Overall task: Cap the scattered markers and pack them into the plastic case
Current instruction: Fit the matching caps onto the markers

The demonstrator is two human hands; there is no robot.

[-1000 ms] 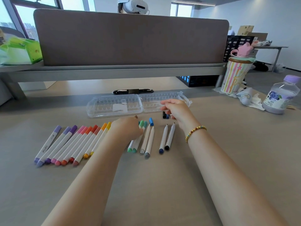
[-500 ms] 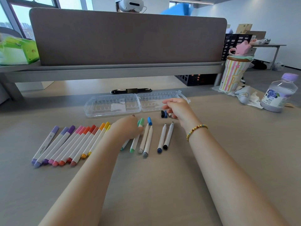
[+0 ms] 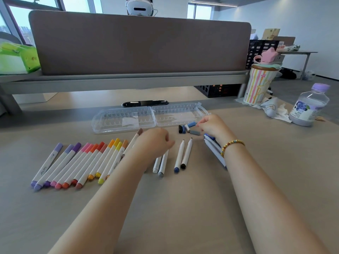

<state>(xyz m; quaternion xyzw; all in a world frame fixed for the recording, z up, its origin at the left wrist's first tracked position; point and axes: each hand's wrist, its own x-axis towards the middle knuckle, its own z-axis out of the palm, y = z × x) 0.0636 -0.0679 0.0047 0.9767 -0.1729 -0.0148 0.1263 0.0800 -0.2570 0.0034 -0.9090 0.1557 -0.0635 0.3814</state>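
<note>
The clear plastic case (image 3: 126, 125) lies open and empty at the back of the desk. A row of capped markers (image 3: 77, 162), purple through orange, lies at the left, with a brown-capped marker (image 3: 137, 137) beside it. My left hand (image 3: 156, 142) rests curled over the tops of a white and a grey marker (image 3: 161, 165); its fingers are hidden. Two uncapped markers (image 3: 183, 154) lie in the middle. My right hand (image 3: 212, 125) pinches a blue cap (image 3: 191, 124) above several loose caps (image 3: 187, 129). Blue markers (image 3: 213, 146) lie under my right wrist.
A striped tumbler (image 3: 260, 85) with a pink lid, crumpled tissue (image 3: 275, 109) and a water bottle (image 3: 310, 107) stand at the right. A brown divider panel (image 3: 141, 46) closes off the back. A black oblong object (image 3: 145, 103) sits behind the case.
My right hand has picked a blue cap out of the loose caps. The green- and blue-capped markers are gone from beside my left hand; blue markers now show under my right wrist.
</note>
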